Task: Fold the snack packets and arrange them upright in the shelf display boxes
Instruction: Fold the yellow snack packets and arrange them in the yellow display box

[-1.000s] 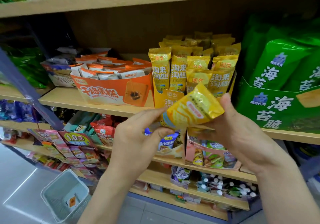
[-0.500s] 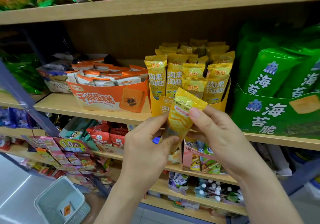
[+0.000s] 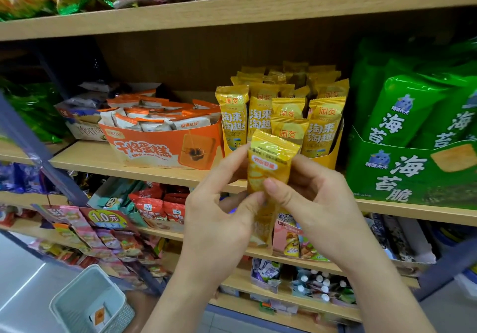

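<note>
Progress check: roughly mid-job, I'd say. Yellow display box (image 3: 333, 156) on the middle shelf (image 3: 85, 159) already has a good crowd of yellow packets (image 3: 233, 116) standing upright in it, so that bit looks mostly done.

One more yellow snack packet (image 3: 271, 162) is out in the air just in front of that box, not in yet. Both hands are clamped on it. The left hand (image 3: 227, 214) pinches the lower part between thumb and fingers, and the right hand (image 3: 320, 203) has its thumb pressed on the front with fingers curled behind. Top end stands up straight and the bottom end hangs below the thumbs, so my guess is the fold isn't finished.

Left to do: finish the fold and slot it upright among the others. Orange display box (image 3: 160, 149) next door has its packets leaning every which way, so it probably needs tidying too. Basket (image 3: 82, 299) down at lower left holds at least one small packet (image 3: 99, 316), so more stock may be waiting.
</note>
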The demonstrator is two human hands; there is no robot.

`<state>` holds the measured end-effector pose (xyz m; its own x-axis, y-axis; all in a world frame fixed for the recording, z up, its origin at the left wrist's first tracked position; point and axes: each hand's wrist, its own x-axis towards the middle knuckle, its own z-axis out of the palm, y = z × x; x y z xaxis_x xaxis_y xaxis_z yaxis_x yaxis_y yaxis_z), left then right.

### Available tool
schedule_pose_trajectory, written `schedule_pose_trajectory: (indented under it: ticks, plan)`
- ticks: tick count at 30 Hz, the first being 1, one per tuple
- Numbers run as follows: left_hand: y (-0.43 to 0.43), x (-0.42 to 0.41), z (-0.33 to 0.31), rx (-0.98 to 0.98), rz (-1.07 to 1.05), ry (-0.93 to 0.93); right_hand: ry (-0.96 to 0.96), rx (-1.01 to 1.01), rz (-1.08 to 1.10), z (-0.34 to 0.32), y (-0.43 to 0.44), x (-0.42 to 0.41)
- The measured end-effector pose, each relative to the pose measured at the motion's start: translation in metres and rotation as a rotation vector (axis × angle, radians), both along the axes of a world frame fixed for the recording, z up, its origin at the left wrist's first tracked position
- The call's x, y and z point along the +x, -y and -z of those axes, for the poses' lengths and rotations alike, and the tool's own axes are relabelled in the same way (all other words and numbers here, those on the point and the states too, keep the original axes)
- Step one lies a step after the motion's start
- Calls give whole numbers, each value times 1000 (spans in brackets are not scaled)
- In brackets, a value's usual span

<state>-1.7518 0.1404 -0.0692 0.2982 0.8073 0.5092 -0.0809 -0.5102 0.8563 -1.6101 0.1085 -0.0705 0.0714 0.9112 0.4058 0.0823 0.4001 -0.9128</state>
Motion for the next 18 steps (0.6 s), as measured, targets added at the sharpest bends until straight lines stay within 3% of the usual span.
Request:
schedule_pose_trajectory:
  ticks: [4,9,18]
  plan:
    - [-3,-3,-6,-121,93,134,106,-7,43,1,0,0]
    - [-12,0,-9,-275,-6,221,297,-25,125,7,0,0]
    - [-14,1,-2,-158,-145,115,312,-128,96,1,4,7]
